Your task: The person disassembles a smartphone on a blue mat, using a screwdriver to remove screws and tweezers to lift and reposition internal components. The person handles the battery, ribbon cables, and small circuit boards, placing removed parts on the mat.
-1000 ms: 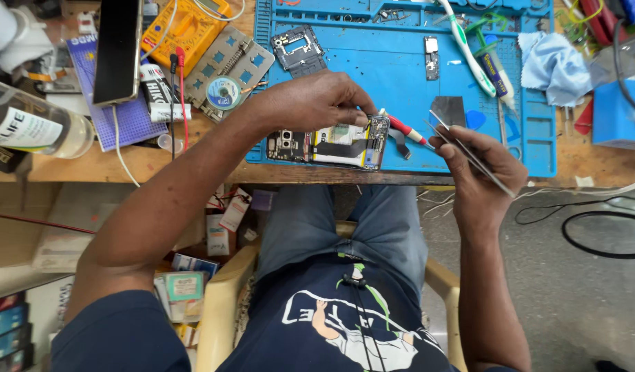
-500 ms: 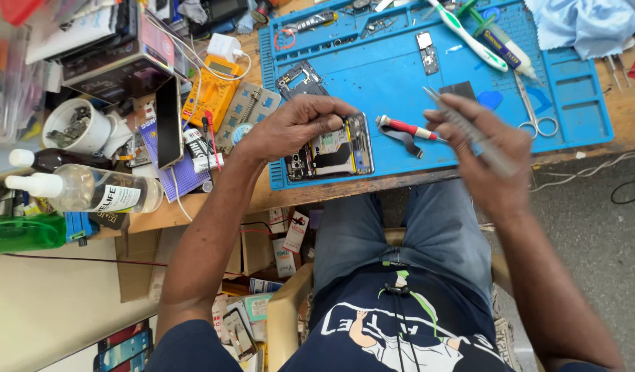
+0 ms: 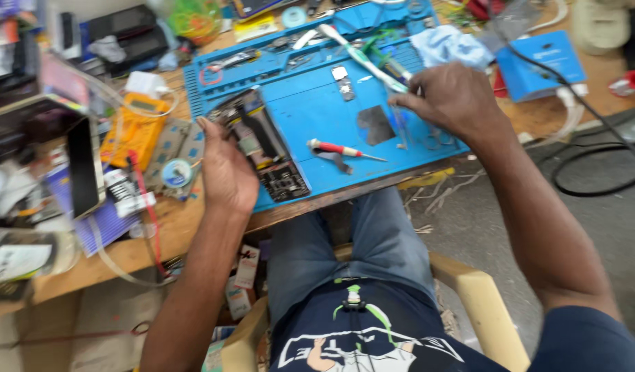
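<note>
My right hand has swung away from the opened phone out to about 1 o'clock on the blue mat. It pinches thin metal tweezers there, tips down on the mat beside a dark square patch. My left hand has slid to the phone's 9 o'clock edge, thumb and fingers curled on the open frame, steadying it. The red-handled screwdriver lies loose at the phone's 3 o'clock. I'd judge probing has paused, the board untouched now.
</note>
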The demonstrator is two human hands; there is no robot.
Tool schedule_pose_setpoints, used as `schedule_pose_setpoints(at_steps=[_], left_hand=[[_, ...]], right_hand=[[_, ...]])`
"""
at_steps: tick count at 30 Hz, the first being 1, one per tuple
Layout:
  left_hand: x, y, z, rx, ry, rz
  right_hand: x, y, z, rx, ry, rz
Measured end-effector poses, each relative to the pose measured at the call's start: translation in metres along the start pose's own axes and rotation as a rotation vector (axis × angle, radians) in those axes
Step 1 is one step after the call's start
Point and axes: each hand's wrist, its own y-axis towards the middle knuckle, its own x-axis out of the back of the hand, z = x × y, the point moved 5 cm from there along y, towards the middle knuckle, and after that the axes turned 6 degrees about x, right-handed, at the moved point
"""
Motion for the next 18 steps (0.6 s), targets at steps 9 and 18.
schedule_pose_setpoints(at_steps=[9,18], left_hand=[[-0.001,-0.016,-0.001,-0.381,0.219,0.118],[0.015,-0.038,0.017,-0.581,0.43,0.16]], right_hand=[[0.026,-0.01,-0.063,0.007,0.273,-0.266],[-0.006,0.023,-0.027,0.038,0.199,-0.109]])
